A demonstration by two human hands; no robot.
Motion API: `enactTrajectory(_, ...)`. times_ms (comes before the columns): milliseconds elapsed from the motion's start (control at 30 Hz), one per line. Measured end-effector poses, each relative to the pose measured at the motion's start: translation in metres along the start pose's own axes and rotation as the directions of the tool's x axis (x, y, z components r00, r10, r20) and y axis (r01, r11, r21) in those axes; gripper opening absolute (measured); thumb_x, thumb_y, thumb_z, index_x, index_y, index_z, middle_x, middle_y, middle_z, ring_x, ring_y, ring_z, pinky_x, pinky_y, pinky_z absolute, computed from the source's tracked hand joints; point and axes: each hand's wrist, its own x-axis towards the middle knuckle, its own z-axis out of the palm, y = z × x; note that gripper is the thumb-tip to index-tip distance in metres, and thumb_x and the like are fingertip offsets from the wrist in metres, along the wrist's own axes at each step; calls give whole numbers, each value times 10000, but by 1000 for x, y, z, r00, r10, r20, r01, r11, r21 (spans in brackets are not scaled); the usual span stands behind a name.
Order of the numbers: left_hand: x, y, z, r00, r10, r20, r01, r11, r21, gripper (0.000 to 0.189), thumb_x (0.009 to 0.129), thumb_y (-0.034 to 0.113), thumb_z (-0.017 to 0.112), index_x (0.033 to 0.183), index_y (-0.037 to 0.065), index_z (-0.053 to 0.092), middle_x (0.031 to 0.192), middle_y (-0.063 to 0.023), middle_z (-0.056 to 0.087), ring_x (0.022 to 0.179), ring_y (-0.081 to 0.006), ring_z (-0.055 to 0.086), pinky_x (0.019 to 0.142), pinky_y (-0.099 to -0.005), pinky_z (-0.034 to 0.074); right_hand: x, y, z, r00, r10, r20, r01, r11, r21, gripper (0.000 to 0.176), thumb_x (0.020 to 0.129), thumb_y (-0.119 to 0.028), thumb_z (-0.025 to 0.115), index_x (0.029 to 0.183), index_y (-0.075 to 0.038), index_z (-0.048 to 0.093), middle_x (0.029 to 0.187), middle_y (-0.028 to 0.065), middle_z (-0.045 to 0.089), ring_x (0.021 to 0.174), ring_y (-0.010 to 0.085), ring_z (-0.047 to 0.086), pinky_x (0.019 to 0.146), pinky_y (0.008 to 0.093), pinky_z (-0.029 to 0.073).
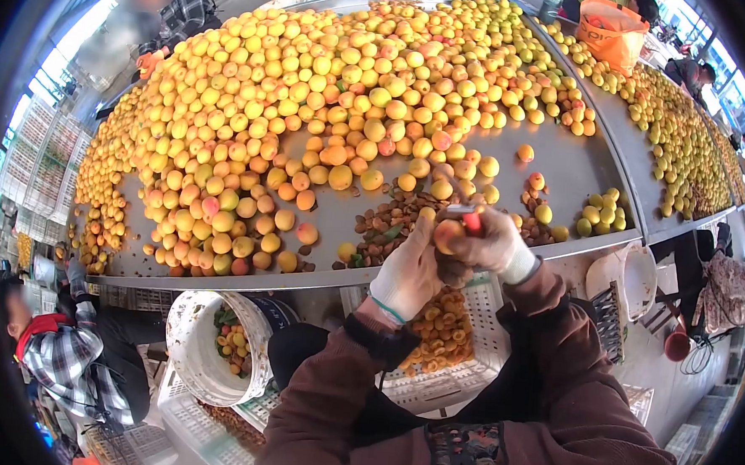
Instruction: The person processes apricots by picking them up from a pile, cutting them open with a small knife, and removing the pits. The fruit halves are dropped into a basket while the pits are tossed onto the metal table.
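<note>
My left hand, in a white glove, is closed with its fingertips against a reddish-orange apricot. My right hand, also gloved, is wrapped round a small tool with a red handle, held right beside that fruit. Both hands meet above the near edge of a metal table. Below them sits a white crate holding halved apricots. Brown pits lie in a heap on the table just beyond my hands. A large pile of whole apricots spreads behind.
A white bucket with fruit stands at the lower left, near a person in a checked shirt. Another white bucket is at the right. An orange bag rests at the back right. Other people are around the table.
</note>
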Motion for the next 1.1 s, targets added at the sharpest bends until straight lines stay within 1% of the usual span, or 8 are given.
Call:
enactTrajectory(67, 5, -6, -22, 999, -14, -34, 13, 1000, -10, 425, 1033, 404, 413, 1273, 62, 490, 1076, -53, 599, 824, -165, 597, 695, -310, 493, -3, 2, 9, 998, -7, -69, -1, 994, -110, 334, 885, -109, 678, 1175, 22, 577, 900, 81, 636, 822, 103, 600, 728, 270, 506)
enactTrajectory(133, 3, -5, -24, 991, 136, -17, -135, 989, 57, 401, 1017, 386, 469, 1257, 66, 496, 1069, -51, 592, 845, -167, 595, 736, -323, 494, -4, 0, 8, 959, -277, -61, 221, 865, -450, 299, 923, -147, 633, 1162, 26, 581, 874, 55, 604, 823, 93, 579, 737, 253, 490)
enactTrajectory(300, 4, 7, -15, 935, 345, -84, -340, 938, 73, 362, 985, 318, 563, 1248, 76, 499, 1065, -36, 584, 891, -164, 592, 814, -350, 486, -15, 4, 14, 986, -144, -88, 131, 982, -136, 325, 998, -313, 538, 1124, -15, 574, 858, -25, 540, 779, 66, 502, 708, 225, 440)
enactTrajectory(500, 4, 4, -22, 952, 306, -26, -301, 945, 127, 456, 945, 336, 631, 1291, 98, 453, 1056, 1, 580, 938, -142, 578, 857, -362, 481, -14, 12, 32, 972, -195, -131, 163, 961, -224, 310, 1009, -331, 507, 1012, -24, 552, 855, 11, 588, 798, 82, 526, 728, 260, 464)
enactTrajectory(567, 1, 2, -11, 942, 324, -91, -300, 932, 204, 316, 994, 347, 535, 1124, 59, 549, 1054, -27, 571, 969, -146, 557, 844, -321, 462, -14, 13, 32, 969, -215, -120, 178, 949, -260, 307, 1008, -327, 509, 1006, -23, 550, 841, 14, 588, 793, 83, 526, 724, 266, 468)
enactTrajectory(767, -5, 2, -2, 899, 434, -47, -365, 807, 464, 366, 1017, 353, 477, 1168, 24, 529, 1111, -62, 580, 1029, -180, 567, 895, -321, 460, -17, 14, 42, 951, -237, -199, 138, 900, -414, 309, 1009, -319, 506, 1017, -13, 551, 801, 29, 585, 760, 87, 517, 695, 264, 465)
enactTrajectory(900, -8, 2, 4, 925, 371, -78, -338, 901, 273, 377, 1022, 335, 455, 1207, 13, 523, 1164, -69, 568, 1055, -181, 560, 917, -315, 449, -17, 18, 48, 916, -294, -275, 173, 904, -391, 319, 1012, -331, 498, 1013, -16, 544, 780, 71, 590, 741, 107, 529, 685, 283, 471)
enactTrajectory(1100, -6, 0, 7, 782, 622, -21, -427, 560, 710, 356, 1017, 285, 472, 1227, 2, 525, 1149, -71, 569, 1041, -152, 541, 927, -301, 437, -13, 30, 52, 897, -304, -321, 155, 897, -414, 327, 1022, -327, 474, 1050, -5, 523, 834, 146, 641, 788, 206, 643, 701, 324, 498)
